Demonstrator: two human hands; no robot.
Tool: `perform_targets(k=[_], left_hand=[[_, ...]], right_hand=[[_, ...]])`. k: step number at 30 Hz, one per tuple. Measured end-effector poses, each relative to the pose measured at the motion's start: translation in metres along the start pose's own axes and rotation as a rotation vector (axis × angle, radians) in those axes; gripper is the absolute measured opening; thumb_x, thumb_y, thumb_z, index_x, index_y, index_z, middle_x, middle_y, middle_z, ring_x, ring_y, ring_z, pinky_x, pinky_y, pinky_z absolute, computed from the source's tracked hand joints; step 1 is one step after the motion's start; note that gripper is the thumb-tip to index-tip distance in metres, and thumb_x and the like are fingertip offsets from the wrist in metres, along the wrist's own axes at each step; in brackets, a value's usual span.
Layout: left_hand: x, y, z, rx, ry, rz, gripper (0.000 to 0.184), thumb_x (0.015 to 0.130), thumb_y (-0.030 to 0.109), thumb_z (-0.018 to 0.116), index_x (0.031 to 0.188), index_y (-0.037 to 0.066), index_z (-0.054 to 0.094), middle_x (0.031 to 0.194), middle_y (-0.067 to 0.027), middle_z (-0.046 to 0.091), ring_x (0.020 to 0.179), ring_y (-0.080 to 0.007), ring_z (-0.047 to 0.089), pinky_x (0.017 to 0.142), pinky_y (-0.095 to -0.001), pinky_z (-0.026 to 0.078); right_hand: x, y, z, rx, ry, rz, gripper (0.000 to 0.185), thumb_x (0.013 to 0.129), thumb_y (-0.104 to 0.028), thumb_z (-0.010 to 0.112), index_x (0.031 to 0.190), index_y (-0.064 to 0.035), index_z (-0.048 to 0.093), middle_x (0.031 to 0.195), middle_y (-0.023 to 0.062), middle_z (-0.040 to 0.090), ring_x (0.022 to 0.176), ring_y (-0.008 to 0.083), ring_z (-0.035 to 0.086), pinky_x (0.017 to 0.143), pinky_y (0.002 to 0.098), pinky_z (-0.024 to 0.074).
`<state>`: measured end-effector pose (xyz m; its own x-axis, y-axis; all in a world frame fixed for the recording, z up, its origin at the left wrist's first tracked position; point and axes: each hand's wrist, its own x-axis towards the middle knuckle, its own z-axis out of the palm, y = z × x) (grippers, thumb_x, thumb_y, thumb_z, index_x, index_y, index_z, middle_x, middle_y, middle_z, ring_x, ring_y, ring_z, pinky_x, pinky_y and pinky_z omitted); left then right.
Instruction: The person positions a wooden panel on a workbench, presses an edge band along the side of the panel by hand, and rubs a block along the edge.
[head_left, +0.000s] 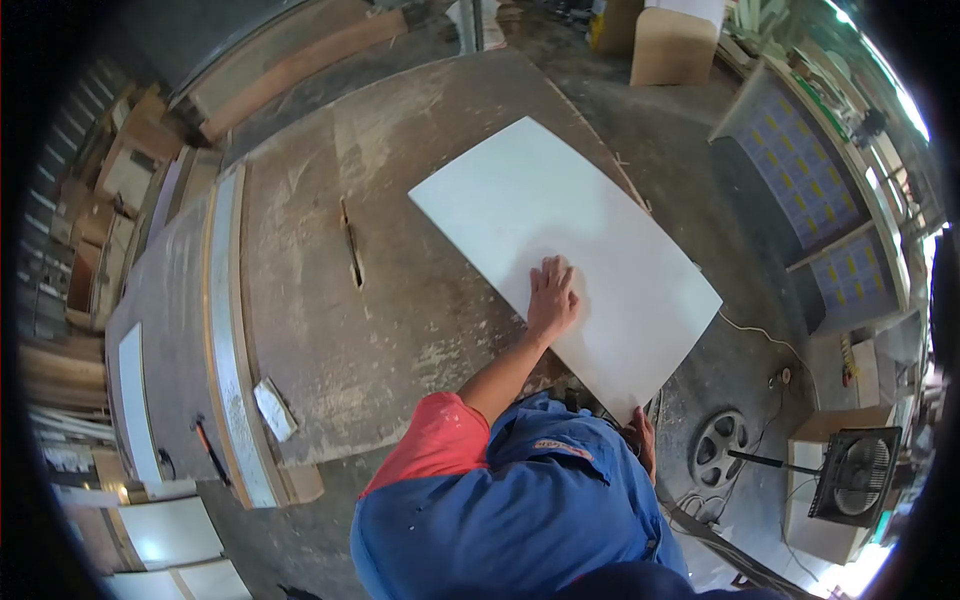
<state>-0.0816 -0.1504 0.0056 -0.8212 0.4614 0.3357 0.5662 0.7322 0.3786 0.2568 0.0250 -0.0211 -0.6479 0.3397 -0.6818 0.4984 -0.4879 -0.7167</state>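
From here, the left hand (552, 298) is resting palm down, fingers extended and gripping nothing, on the white rectangular panel (600, 220) lying across the scuffed worktable (330, 370). The right hand (645, 440) is meeting the panel's near corner, its grip too hidden to tell; spreading the left palm's pressure evenly is seeming wisest for steadiness.
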Motion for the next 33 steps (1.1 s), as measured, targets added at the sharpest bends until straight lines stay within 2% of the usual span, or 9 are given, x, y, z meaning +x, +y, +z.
perform_targets(k=[8, 11, 15, 22, 25, 28, 30, 32, 33], left_hand=[[-0.033, -0.005, -0.019, -0.205, 0.011, -0.049, 0.045, 0.088, 0.014, 0.058, 0.132, 0.006, 0.058, 0.149, -0.0175, 0.043, 0.141, -0.0343, 0.038, 0.118, -0.0552, 0.026], [-0.074, -0.007, -0.075, -0.766, 0.244, -0.218, 0.035, 0.085, -0.002, 0.057, 0.117, 0.006, 0.067, 0.116, -0.0107, 0.069, 0.111, -0.0289, 0.064, 0.094, -0.0433, 0.052], [-0.181, -0.033, -0.153, -0.496, 0.614, -0.246, 0.029, 0.083, -0.005, 0.054, 0.105, 0.006, 0.07, 0.106, -0.0108, 0.072, 0.086, -0.0293, 0.07, 0.068, -0.0339, 0.056], [-0.432, -0.055, -0.221, -0.387, 0.374, -0.812, 0.018, 0.084, 0.002, 0.06, 0.098, 0.006, 0.072, 0.096, -0.0151, 0.072, 0.084, -0.029, 0.071, 0.07, -0.0364, 0.055], [-0.579, -0.067, -0.19, -0.301, 0.138, -0.782, 0.031, 0.085, 0.02, 0.067, 0.112, 0.006, 0.069, 0.098, -0.0164, 0.072, 0.088, -0.033, 0.07, 0.076, -0.0396, 0.055], [-0.664, -0.031, -0.207, -0.766, -0.207, -1.306, 0.05, 0.09, 0.036, 0.064, 0.126, 0.002, 0.063, 0.112, -0.0147, 0.072, 0.101, -0.0275, 0.068, 0.086, -0.0388, 0.053], [-0.689, -0.015, -0.224, -0.829, -0.195, -1.325, 0.05, 0.093, 0.04, 0.059, 0.13, 0.008, 0.062, 0.124, -0.0129, 0.067, 0.112, -0.0253, 0.062, 0.092, -0.0399, 0.051], [-0.725, -0.016, -0.21, -1.054, -0.145, -1.862, 0.045, 0.099, 0.041, 0.05, 0.133, 0.015, 0.063, 0.133, -0.0115, 0.062, 0.12, -0.0247, 0.056, 0.101, -0.0397, 0.046], [-0.758, -0.019, -0.201, -1.031, -0.111, -1.582, 0.047, 0.101, 0.048, 0.044, 0.134, 0.02, 0.063, 0.132, -0.0099, 0.063, 0.118, -0.025, 0.056, 0.104, -0.0417, 0.043]], right_hand=[[-0.012, -0.032, 0.029, -0.081, 0.082, -0.197, 0.038, 0.1, -0.038, 0.058, 0.118, -0.0042, 0.062, 0.097, 0.0064, 0.067, 0.079, 0.0161, 0.066, 0.066, 0.0301, 0.0541], [-0.044, -0.054, 0.068, 0.004, 0.024, -0.185, 0.038, 0.102, -0.035, 0.056, 0.119, -0.0011, 0.06, 0.097, 0.0091, 0.069, 0.08, 0.0165, 0.068, 0.064, 0.031, 0.0555], [-0.079, -0.051, 0.112, -0.247, -0.175, -0.144, 0.035, 0.102, -0.03, 0.057, 0.119, -0.0002, 0.058, 0.09, 0.0086, 0.071, 0.075, 0.016, 0.068, 0.063, 0.0287, 0.0554], [-0.07, 0.042, 0.129, -0.716, -0.549, 0.082, 0.041, 0.101, -0.043, 0.054, 0.116, -0.0056, 0.061, 0.091, 0.0112, 0.074, 0.076, 0.0162, 0.07, 0.064, 0.0275, 0.0545], [-0.028, 0.131, 0.095, -0.948, -0.554, -0.153, 0.034, 0.099, -0.039, 0.055, 0.109, -0.0073, 0.065, 0.091, 0.0103, 0.074, 0.075, 0.0189, 0.07, 0.064, 0.031, 0.0543], [-0.034, 0.205, 0.07, -1.634, -0.394, -0.497, 0.02, 0.091, -0.024, 0.061, 0.096, -0.0054, 0.069, 0.087, 0.0159, 0.072, 0.075, 0.0302, 0.069, 0.066, 0.0411, 0.0537], [-0.084, 0.212, 0.069, -1.589, -0.501, -0.402, 0.043, 0.089, -0.043, 0.063, 0.089, -0.0006, 0.067, 0.076, 0.0171, 0.068, 0.075, 0.0352, 0.069, 0.07, 0.0467, 0.0525], [-0.069, 0.263, 0.047, -1.292, -0.961, -0.452, 0.045, 0.088, -0.045, 0.065, 0.082, -0.0004, 0.067, 0.07, 0.016, 0.067, 0.072, 0.0365, 0.068, 0.066, 0.0478, 0.0507], [-0.079, 0.272, 0.044, -1.25, -1.033, -0.415, 0.045, 0.088, -0.045, 0.065, 0.082, -0.0005, 0.067, 0.07, 0.0158, 0.066, 0.072, 0.036, 0.068, 0.066, 0.0475, 0.0506]])
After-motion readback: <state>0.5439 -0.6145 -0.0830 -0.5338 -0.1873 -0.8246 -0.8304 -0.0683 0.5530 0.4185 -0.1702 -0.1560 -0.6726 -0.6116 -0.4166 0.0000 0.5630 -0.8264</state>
